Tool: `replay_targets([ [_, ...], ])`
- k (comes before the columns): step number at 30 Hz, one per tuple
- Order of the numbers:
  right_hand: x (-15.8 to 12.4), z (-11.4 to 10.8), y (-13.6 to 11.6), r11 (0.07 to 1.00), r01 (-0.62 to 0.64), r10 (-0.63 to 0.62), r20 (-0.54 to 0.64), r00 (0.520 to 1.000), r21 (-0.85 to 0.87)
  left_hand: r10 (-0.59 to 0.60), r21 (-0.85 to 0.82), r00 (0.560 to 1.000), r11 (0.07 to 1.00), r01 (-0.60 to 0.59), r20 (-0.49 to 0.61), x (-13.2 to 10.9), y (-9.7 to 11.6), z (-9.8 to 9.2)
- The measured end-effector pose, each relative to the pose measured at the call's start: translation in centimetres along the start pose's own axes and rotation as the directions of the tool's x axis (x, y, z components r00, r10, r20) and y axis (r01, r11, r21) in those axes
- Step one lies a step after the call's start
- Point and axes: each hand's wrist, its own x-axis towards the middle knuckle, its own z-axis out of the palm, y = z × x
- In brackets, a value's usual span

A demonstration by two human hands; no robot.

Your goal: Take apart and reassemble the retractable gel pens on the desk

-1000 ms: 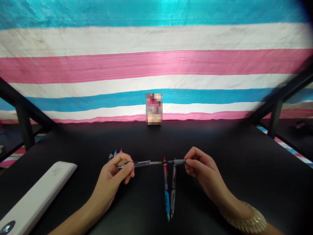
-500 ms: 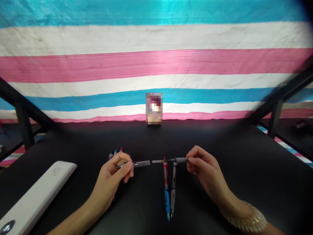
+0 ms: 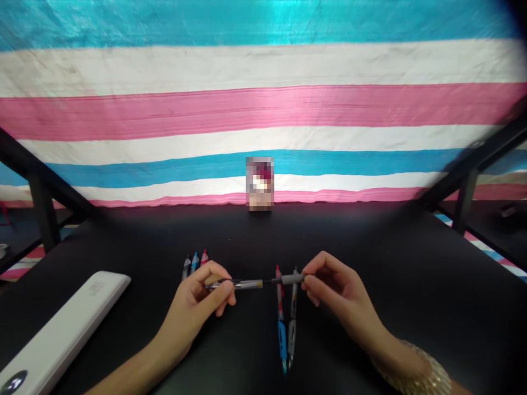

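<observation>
My left hand [image 3: 203, 299] pinches the clear barrel [image 3: 242, 283] of a pen, held level over the black table [image 3: 370, 258]. My right hand [image 3: 333, 291] pinches the grey grip section [image 3: 291, 278] with its refill, which now runs into the barrel's open end. Two whole pens, one blue [image 3: 281, 323] and one grey [image 3: 292, 323], lie on the table under the held parts, pointing toward me. The tips of three more pens [image 3: 194, 263] show just behind my left hand.
A long white case [image 3: 61, 329] lies at the left near the table's front edge. A small blurred box [image 3: 259, 183] stands at the table's far edge before a striped pink, white and blue sheet [image 3: 263, 109]. Black frame bars [image 3: 41, 186] slant at both sides.
Half a second ago the barrel and the grip section were pulled apart with a gap. My hands have come together and the refill has slid into the barrel.
</observation>
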Motion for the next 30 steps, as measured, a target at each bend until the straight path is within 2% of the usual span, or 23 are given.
replay_targets([
  [3, -0.4, 0.5, 0.0, 0.977, 0.147, -0.133, 0.095, 0.987, -0.154, -0.006, 0.041, 0.999, 0.999, 0.004, 0.044, -0.1, -0.2, 0.0],
  [6, -0.6, 0.5, 0.6, 0.909, 0.315, -0.285, 0.144, 0.948, -0.272, -0.003, 0.056, 0.998, 0.998, 0.0, 0.063, 0.0, -0.2, 0.1],
  [9, -0.5, 0.2, 1.1, 0.766, 0.475, -0.456, 0.155, 0.876, -0.434, -0.001, 0.065, 0.996, 0.998, -0.005, 0.095, 0.0, -0.1, 0.2],
  [12, -0.4, 0.0, 1.2, 0.61, 0.568, -0.547, 0.225, 0.806, -0.552, 0.001, 0.06, 0.995, 0.998, -0.007, 0.1, 0.2, 0.0, 0.3],
  [15, -0.3, 0.0, 1.0, 0.536, 0.601, -0.567, 0.274, 0.777, -0.594, 0.003, 0.048, 0.995, 0.999, -0.008, 0.1, 0.2, 0.0, 0.3],
  [19, -0.2, 0.2, 0.4, 0.511, 0.618, -0.579, 0.292, 0.761, -0.598, 0.001, 0.036, 0.989, 0.999, -0.006, 0.145, 0.0, -0.1, 0.4],
  [21, -0.2, 0.1, 0.3, 0.522, 0.609, -0.567, 0.291, 0.771, -0.597, 0.002, 0.036, 0.989, 0.999, -0.007, 0.146, -0.2, -0.2, 0.4],
  [26, -0.4, -0.1, 1.2, 0.58, 0.548, -0.467, 0.306, 0.83, -0.603, 0.017, 0.036, 0.996, 0.999, -0.02, 0.088, 0.1, -0.4, 0.3],
  [30, -0.3, 0.0, 1.3, 0.577, 0.56, -0.485, 0.303, 0.82, -0.594, 0.016, 0.031, 0.997, 0.999, -0.018, 0.073, 0.1, -0.4, 0.1],
])
